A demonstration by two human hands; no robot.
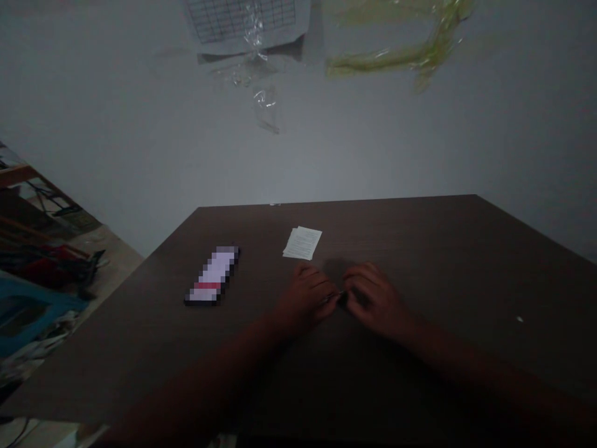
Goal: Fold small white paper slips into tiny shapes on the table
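Observation:
Low over the dark table (420, 249), my left hand (305, 295) and my right hand (375, 302) almost meet at the fingertips. The fingers of both are curled into a pinch. Between them shows a small dark thing (342, 298), too dim and small to name. Just beyond my left hand lie a few small white sheets of printed paper (303, 242), overlapping one another. A phone (214, 274) with a lit, blurred-out screen rests on the table to the left, apart from my hands.
A pale wall (373, 137) stands behind the table, bearing a gridded paper (247, 22) and yellowish tape (373, 63). One white scrap (519, 319) lies at the right. Beyond the left table edge, a blue plastic piece (41, 305) sits among clutter on the floor.

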